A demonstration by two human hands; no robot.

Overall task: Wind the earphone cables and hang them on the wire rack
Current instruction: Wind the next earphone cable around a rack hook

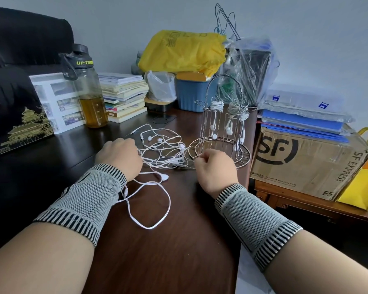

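A tangle of white earphone cables (164, 149) lies on the dark wooden desk (168, 240) between my hands, and one long loop (155, 209) trails toward me. My left hand (119, 155) sits at the tangle's left edge, fingers curled over the cables. My right hand (216, 166) is curled at the tangle's right edge, pinching a cable strand. Just beyond it stands the wire rack (223, 128), metal with a round base. Three wound earphone bundles (217, 106) hang from its hooks, earbuds dangling.
A water bottle with amber liquid (89, 90) and a stack of books (123, 94) stand at the back left. A blue bin (191, 94) and bags sit behind the rack. A cardboard box (306, 164) lies right of the desk edge.
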